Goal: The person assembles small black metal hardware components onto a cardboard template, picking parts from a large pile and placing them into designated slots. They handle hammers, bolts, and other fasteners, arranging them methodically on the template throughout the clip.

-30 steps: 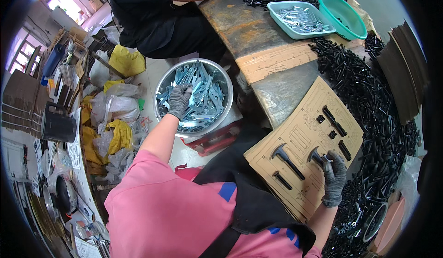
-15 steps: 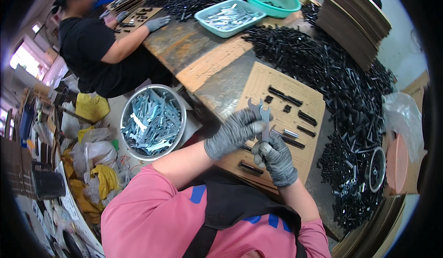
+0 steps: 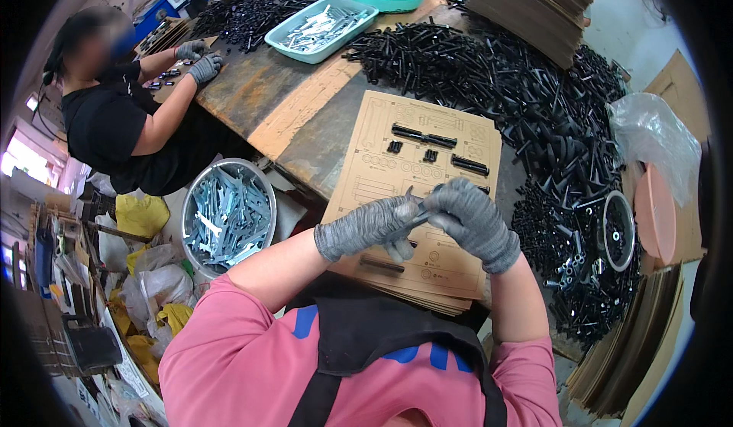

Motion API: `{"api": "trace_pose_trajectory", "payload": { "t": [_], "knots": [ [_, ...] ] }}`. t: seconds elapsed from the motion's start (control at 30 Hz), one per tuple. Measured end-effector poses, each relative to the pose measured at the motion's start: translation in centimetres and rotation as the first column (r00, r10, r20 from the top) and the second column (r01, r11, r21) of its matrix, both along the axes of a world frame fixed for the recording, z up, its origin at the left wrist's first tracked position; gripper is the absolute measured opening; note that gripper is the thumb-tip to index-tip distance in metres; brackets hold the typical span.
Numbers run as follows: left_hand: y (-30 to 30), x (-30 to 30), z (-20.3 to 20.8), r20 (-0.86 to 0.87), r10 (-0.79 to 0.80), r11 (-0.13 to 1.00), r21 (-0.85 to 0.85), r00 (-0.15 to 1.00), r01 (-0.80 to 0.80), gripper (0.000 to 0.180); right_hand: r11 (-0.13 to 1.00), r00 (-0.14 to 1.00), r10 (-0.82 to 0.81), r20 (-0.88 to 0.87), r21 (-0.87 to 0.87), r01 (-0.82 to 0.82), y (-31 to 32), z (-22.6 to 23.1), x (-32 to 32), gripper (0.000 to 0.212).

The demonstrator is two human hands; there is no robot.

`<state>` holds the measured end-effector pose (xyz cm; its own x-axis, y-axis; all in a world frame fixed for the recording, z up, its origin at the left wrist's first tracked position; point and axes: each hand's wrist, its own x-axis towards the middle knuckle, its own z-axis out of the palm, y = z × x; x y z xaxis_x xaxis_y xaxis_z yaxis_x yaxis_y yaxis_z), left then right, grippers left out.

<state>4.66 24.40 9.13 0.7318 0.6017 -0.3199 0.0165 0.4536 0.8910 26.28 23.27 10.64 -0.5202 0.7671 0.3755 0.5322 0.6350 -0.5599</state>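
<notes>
Both my hands wear grey knit gloves and meet over the front of a printed cardboard sheet (image 3: 385, 110). My left hand (image 3: 366, 228) is closed on metal wrenches (image 3: 413, 212), of which only small parts show between the gloves. My right hand (image 3: 477, 225) has its fingers curled down onto the same wrenches from the other side. On the sheet, above the hands, lie long black bolts (image 3: 424, 135), two small clusters of black pieces (image 3: 431, 156) and a shorter black bolt (image 3: 469, 165). Another dark bolt (image 3: 382, 264) lies below my left hand. The gloves hide the sheet's middle.
A metal bowl of wrenches (image 3: 229, 217) stands at the left. Heaped black bolts (image 3: 489, 76) cover the table's far and right parts. Behind are a blue tray (image 3: 294, 51) and a green basin (image 3: 382, 1). Stacked cardboard (image 3: 527, 15) rises far right. A gloved co-worker (image 3: 107, 122) sits left.
My right hand has risen from the wrench shafts to beside the left hand. The wrenches, upright and plainly visible before, are now lowered and mostly covered by the gloves. The view has shifted.
</notes>
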Motion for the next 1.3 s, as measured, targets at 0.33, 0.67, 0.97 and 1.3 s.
{"api": "trace_pose_trajectory", "payload": {
  "t": [0.33, 0.67, 0.97, 1.3],
  "knots": [
    [2.3, 0.2, -0.7, 0.017, 0.233, 0.971, -0.063, 0.972, -0.231, 0.045, 0.856, 0.809, -0.513, -0.286, -0.104, 0.506, -0.8, -2.0, 10.1, 0.038],
    [18.7, -3.2, -4.1, -0.501, 0.616, 0.708, 0.691, 0.608, -0.147, 0.033, 0.203, 0.084, -0.8, 0.594, 0.135, 0.97, -5.0, -4.5, 43.5, 0.051],
    [18.0, 0.2, -4.2, -0.75, 0.62, 0.634, 0.652, 0.231, 0.415, 0.035, 0.241, 0.377, -0.746, 0.549, -0.306, 0.921, -4.3, -6.2, 47.6, 0.045],
    [15.4, 1.6, -1.9, -0.735, 0.62, 0.59, 0.667, 0.274, 0.456, 0.036, 0.219, 0.267, -0.945, 0.189, -0.244, 0.945, -4.9, -6.6, 45.1, 0.03]
  ]
}}
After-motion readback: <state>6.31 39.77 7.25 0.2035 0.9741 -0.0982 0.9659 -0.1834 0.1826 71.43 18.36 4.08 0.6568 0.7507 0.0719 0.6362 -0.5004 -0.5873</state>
